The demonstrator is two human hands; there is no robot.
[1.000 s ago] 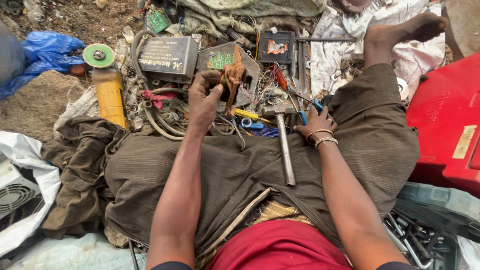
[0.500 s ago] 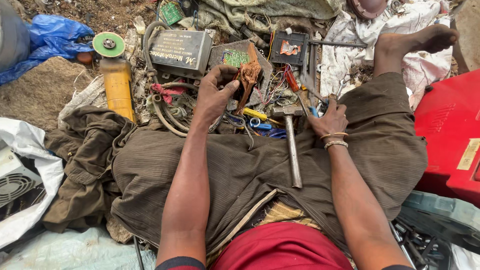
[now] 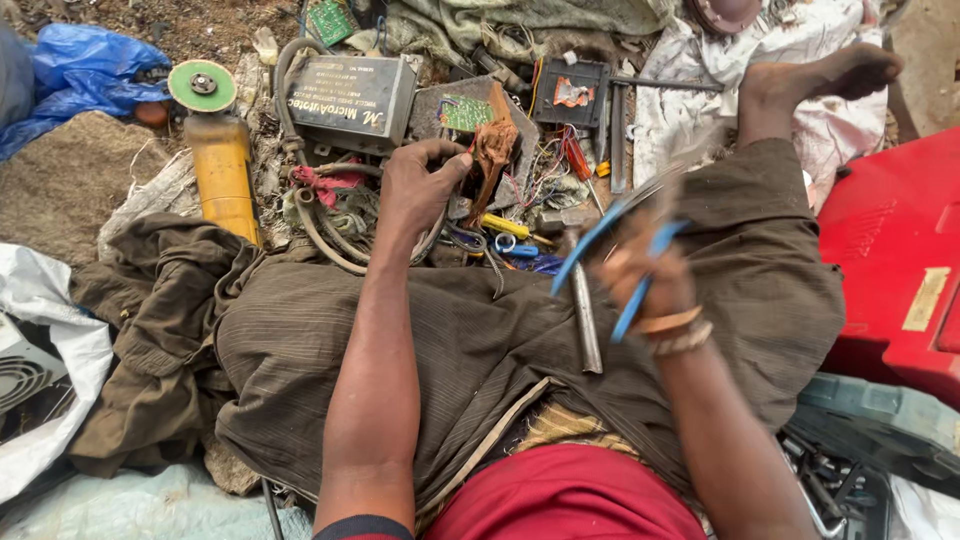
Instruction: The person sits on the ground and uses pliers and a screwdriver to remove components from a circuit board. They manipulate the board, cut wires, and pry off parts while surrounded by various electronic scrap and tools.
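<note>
The right hand (image 3: 650,285) is seen raised above the lap, blurred, its fingers closed around blue-handled pliers (image 3: 610,255). The long axis of the pliers runs on a diagonal: the blue handles point down and toward the person, while the grey metal end points up and away to the right, toward the bare foot (image 3: 810,80). Whether the tool's working end is open or closed cannot be told through the blur.

The left hand (image 3: 420,190) is extended forward, fingers curled and largely closed on a rusty brown part (image 3: 492,150), which stands roughly upright with its long axis pointing away from the person. A small green circuit board (image 3: 465,112) lies just beside it.

A metal rod (image 3: 585,315) is noted lying on the brown cloth (image 3: 480,340) over the lap, its length running toward and away from the person.

The work is carried out on bare ground (image 3: 70,185) outdoors, amid scrap. A yellow angle grinder (image 3: 220,160) with a green disc lies to the left, a dark rectangular unit (image 3: 350,100) beyond the left hand, a blue plastic sheet (image 3: 85,70) at far left, and a red case (image 3: 890,260) at right.
</note>
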